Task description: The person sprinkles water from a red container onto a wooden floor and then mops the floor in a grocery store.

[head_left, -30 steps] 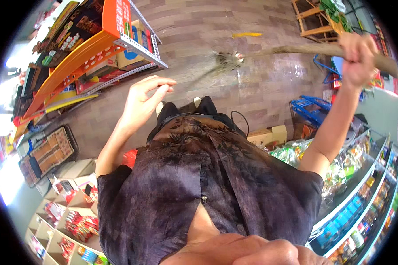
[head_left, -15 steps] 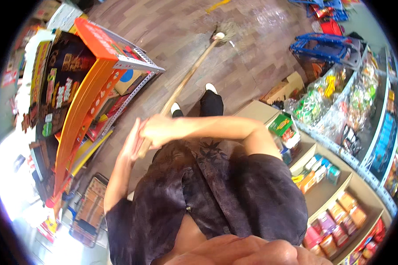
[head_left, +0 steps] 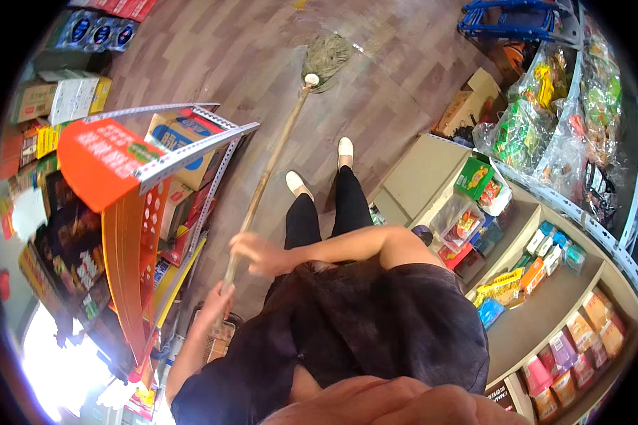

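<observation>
A string mop [head_left: 327, 58] lies with its grey strands fanned out on the floor ahead of me. Its long wooden handle [head_left: 272, 161] slants back toward me, down to the left. My left hand [head_left: 217, 303] is wrapped round the handle's top end. Farther down the stick, my right hand [head_left: 262, 253] closes on it, slightly blurred, with the right forearm crossing in front of my body. Both my feet, in pale shoes [head_left: 299, 185], stand on the floor behind the mop head.
Left stands an orange-ended shelf rack [head_left: 124, 269] with boxes; its metal corner juts toward the handle. On the right are a beige compartmented shelf [head_left: 507, 333] of packets, bagged goods [head_left: 524, 134] and an open carton [head_left: 468, 106]. A blue folded metal frame [head_left: 510, 25] stands far right.
My hands have come nearer my body and moved apart along the handle. The mop head's strands now trail up and to the right. The view has shifted, showing more of my legs.
</observation>
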Demonstrator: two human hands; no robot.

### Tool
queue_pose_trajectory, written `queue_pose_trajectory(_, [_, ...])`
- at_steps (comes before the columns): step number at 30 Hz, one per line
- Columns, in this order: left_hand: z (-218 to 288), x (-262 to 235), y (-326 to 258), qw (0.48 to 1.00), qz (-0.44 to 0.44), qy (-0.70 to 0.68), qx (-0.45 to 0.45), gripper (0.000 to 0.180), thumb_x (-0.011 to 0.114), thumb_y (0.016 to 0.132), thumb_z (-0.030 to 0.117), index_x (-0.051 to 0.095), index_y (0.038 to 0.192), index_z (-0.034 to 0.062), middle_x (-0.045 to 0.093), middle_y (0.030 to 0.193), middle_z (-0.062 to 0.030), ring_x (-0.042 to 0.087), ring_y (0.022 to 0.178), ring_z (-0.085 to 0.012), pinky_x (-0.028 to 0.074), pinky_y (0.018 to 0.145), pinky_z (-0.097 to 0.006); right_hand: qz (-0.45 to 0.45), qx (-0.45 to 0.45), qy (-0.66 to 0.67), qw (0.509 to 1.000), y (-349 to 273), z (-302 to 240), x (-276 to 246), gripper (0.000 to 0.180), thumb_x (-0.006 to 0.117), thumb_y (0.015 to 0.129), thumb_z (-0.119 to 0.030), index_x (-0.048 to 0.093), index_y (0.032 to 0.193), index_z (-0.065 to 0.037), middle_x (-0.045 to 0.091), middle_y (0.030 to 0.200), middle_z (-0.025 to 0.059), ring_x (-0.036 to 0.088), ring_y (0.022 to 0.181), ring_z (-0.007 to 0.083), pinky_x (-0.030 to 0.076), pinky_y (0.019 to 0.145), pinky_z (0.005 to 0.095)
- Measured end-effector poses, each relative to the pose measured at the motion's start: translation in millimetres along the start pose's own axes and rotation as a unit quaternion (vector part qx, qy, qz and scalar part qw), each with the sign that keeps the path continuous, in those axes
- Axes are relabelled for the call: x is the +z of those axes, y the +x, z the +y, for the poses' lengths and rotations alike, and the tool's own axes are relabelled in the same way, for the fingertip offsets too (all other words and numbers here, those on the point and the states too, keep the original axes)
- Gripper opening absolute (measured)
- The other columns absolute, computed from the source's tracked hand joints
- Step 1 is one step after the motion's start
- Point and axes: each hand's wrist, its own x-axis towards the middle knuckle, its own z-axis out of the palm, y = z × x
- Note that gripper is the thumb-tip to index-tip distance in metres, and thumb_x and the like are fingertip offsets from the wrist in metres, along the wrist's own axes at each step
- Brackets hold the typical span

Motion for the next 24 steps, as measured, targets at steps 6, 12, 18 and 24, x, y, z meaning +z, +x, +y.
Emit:
queue_pose_trajectory(6, [24.4,68.0,-7.2,0.97,0.091,0.223,-0.002,0.035,0.064,0.079,0.029,0.05,0.102,0.0067,0.059,0.069,-0.0155,0.059,0.061,-0.0296,0.044,0.052,-0.039,0.194,0.649,0.579,0.455,-25.8,157.8,-22.5,0.048,0.064,0.075,-0.022,0.046,0.117,-0.007,0.048,0.109,0.0128,0.05,0.097,0.0263,0.042,0.086,0.0404])
queue_pose_trajectory(12, [98.2,109.8,23.2,0.939,0.053,0.337,-0.035,0.038,0.063,0.079,0.03,0.048,0.106,0.0087,0.061,0.083,-0.0221,0.059,0.081,-0.0407,0.046,0.066,-0.044,0.285,0.64,0.612,0.367,-31.0,209.1,-32.9,0.013,0.06,0.079,-0.021,0.051,0.079,-0.011,0.052,0.067,0.002,0.053,0.062,0.0189,0.046,0.06,0.0372])
queue_pose_trajectory(18, [127.4,183.6,167.7,0.956,0.138,0.22,0.138,0.043,0.061,0.081,0.031,0.05,0.112,0.0035,0.06,0.091,-0.0263,0.057,0.091,-0.042,0.046,0.075,-0.046,0.353,0.488,0.552,0.577,-86.3,359.6,-168.0,0.017,0.057,0.067,-0.014,0.046,0.056,-0.008,0.047,0.059,0.0096,0.048,0.056,0.0258,0.041,0.053,0.037])
queue_pose_trajectory(24, [338.8,281.8,295.5,0.963,0.034,0.098,0.247,0.033,0.06,0.081,0.025,0.05,0.099,-0.0018,0.058,0.07,-0.0184,0.06,0.063,-0.0332,0.047,0.06,-0.041,0.479,0.511,0.159,0.696,-35.4,357.0,-469.1,0.024,0.047,0.087,-0.012,0.056,0.066,-0.004,0.053,0.058,0.0056,0.051,0.052,0.0159,0.042,0.05,0.0318])
